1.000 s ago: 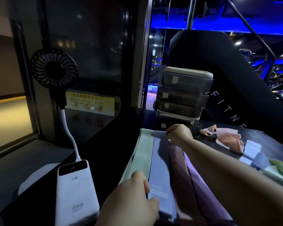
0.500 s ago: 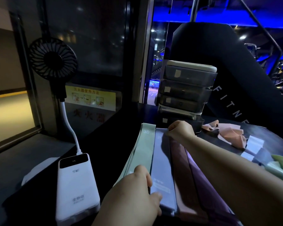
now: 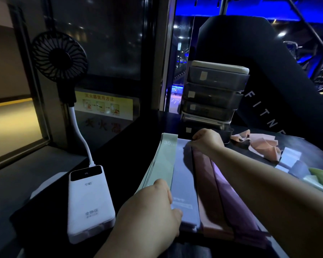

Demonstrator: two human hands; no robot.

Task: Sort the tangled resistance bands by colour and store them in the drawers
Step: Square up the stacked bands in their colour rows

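Observation:
Flat resistance bands lie side by side on the dark table: a green band (image 3: 164,161), a lavender band (image 3: 183,179), a pink band (image 3: 205,187) and a purple band (image 3: 235,202). My left hand (image 3: 149,213) holds the near end of the lavender band between thumb and fingers. My right hand (image 3: 207,140) pinches the far end of that band, fingers curled. A stack of dark drawers (image 3: 213,95) stands just behind my right hand; the lowest drawer looks pulled out a little.
A tangle of pink bands (image 3: 257,144), pale lavender bands (image 3: 291,161) and green bands (image 3: 321,177) lies at the right. A white power bank (image 3: 88,203) with a black clip fan (image 3: 59,56) on a white neck sits at the left.
Both hands keep their hold on the lavender band. The view has shifted slightly; the bands look the same.

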